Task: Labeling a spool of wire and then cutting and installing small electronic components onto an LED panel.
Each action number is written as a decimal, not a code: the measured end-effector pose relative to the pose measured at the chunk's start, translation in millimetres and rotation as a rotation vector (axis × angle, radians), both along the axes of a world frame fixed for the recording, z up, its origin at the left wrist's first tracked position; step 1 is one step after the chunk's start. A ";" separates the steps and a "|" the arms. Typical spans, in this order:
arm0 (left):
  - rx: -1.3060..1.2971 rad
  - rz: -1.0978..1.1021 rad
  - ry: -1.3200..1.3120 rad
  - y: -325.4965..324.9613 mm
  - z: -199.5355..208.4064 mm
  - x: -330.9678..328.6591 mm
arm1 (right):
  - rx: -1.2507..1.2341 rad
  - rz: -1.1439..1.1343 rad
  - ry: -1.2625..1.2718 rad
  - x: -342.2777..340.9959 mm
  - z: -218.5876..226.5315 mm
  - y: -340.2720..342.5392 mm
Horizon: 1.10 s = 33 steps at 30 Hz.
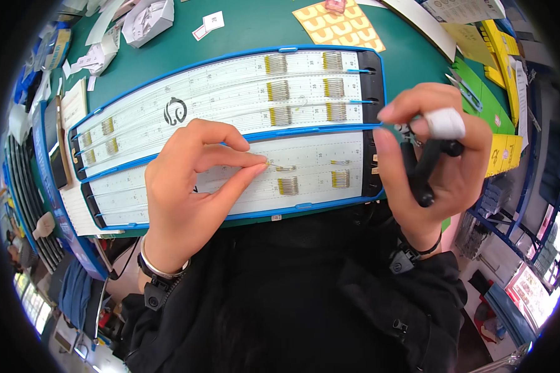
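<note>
A long blue-edged case point(302, 206) lies unfolded in front of me, its white ruled panels bearing bunches of fine hook-like metal pieces point(287, 186) with yellowish ends. Over the near panel, my left hand point(190, 177) has thumb and forefinger pinched together. A small thin metal piece point(285, 168) lies right at those fingertips; whether they grip it or a fine thread is too small to tell. Beyond the case's right end, my right hand point(438, 161) is wrapped round black-handled pliers point(420, 171), partly hidden and blurred. White tape covers one of its fingers.
The green table point(242, 28) carries a yellow patterned sheet point(342, 25), small white labels point(213, 21) and an open white box point(148, 23). Scissors point(466, 93) lie on a green folder point(488, 112) at the right, beside yellow holders point(504, 155).
</note>
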<state>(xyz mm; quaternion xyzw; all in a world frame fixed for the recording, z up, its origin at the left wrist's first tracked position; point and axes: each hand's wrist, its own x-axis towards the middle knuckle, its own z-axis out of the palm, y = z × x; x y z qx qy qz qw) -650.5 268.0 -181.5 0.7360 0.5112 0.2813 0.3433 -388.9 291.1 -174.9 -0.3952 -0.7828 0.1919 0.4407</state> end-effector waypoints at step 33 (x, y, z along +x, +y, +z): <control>-0.006 0.047 -0.233 -1.6 -13.2 1.2 | -0.663 0.302 0.493 -7.7 -25.5 -6.0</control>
